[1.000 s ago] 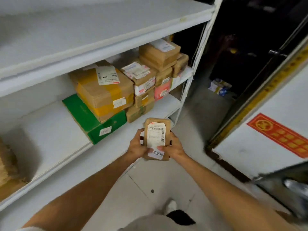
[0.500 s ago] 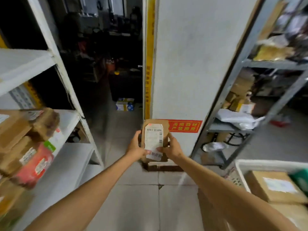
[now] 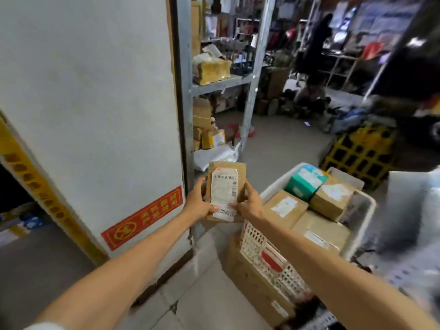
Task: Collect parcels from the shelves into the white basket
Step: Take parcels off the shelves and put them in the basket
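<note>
I hold the parcel [image 3: 225, 191] upright in the air at twelve o'clock, its white barcode label facing me. My left grip [image 3: 197, 202] is curled round its nine o'clock edge, with the thumb pressed on the front near the label's lower corner. My right grip [image 3: 251, 203] is curled round the three o'clock edge, thumb on the front too. Both grips are closed on the parcel and it rests on nothing else. It is a flat brown packet, and the lower end of the label runs down towards its bottom edge.

The basket [image 3: 259, 244] is at four o'clock from the parcel, just beside my right wrist, and the parcel is not over it. My right forearm crosses above its near mesh wall. The basket sits on a brown carton [image 3: 252, 282]. Inside it, a teal box [image 3: 306, 182] lies at the far side, touching the brown boxes [image 3: 284, 208] that fill the rest, each with a white label.

At nine o'clock stands a white wall [image 3: 95, 103] with a red sign [image 3: 142, 217] low on it and a yellow strip [image 3: 35, 186] along its left edge. Behind the parcel at twelve o'clock is a metal rack [image 3: 248, 91] with brown parcels on its shelves and a white bag [image 3: 214, 156] low down. At two o'clock, beyond the basket, a yellow crate [image 3: 359, 156] stands on the floor. What lies further back is too blurred to tell.
</note>
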Available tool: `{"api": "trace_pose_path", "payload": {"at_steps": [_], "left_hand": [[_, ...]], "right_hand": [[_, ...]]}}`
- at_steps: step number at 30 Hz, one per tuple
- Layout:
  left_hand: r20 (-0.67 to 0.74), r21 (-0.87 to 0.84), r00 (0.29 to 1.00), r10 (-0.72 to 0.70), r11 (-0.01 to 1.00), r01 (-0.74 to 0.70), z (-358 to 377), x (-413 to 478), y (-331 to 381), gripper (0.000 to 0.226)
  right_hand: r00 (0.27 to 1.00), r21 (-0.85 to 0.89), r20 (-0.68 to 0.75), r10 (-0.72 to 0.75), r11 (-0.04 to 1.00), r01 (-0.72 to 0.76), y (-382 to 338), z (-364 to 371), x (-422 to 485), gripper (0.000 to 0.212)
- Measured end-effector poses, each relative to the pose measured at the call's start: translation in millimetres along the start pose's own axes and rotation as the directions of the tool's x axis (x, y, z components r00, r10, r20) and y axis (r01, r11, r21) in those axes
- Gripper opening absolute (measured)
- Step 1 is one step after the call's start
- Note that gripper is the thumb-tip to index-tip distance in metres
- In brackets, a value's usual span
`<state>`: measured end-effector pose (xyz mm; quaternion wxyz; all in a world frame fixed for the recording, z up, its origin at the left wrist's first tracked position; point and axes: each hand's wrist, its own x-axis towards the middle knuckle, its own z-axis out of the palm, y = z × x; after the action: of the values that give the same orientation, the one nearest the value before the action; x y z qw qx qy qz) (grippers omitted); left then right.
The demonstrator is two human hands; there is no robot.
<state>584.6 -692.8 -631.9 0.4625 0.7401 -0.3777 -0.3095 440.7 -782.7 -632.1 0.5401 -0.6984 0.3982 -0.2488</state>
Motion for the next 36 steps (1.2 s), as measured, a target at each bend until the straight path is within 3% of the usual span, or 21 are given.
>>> {"api": "trace_pose_path", "payload": {"at_steps": [7,16,23,29,36], "left_hand": [[0.347,0.035,0.932,0.103,0.992,-0.123,57.9,61.2,37.5,0.098],[0.599,0.006,0.784,0.160,0.979,-0.203,137.7,102.4,57.0,0.088],[0.656,-0.007,0.744,0.128,0.987,-0.163,202.9,150.3,60.9,0.090],[0.681,0.082,0.731,0.044,0.987,-0.135,253.1,202.2,56.2,0.081],[0.680,0.206,0.728,-0.087,0.975,-0.077,293.8,232.3,45.2,0.091]], "right_hand": [[0.937,0.108,-0.327,0.124,0.990,-0.093,14.5,-54.4,-1.6,0.072],[0.797,0.105,-0.570,0.201,0.979,-0.173,54.1,-106.6,-3.9,0.067],[0.739,0.190,-0.584,0.335,0.942,-0.277,99.0,-152.7,41.2,0.070],[0.698,0.269,-0.566,0.438,0.899,-0.346,140.1,-184.1,87.5,0.068],[0.642,0.309,-0.526,0.558,0.828,-0.468,174.2,-206.7,118.8,0.079]]}}
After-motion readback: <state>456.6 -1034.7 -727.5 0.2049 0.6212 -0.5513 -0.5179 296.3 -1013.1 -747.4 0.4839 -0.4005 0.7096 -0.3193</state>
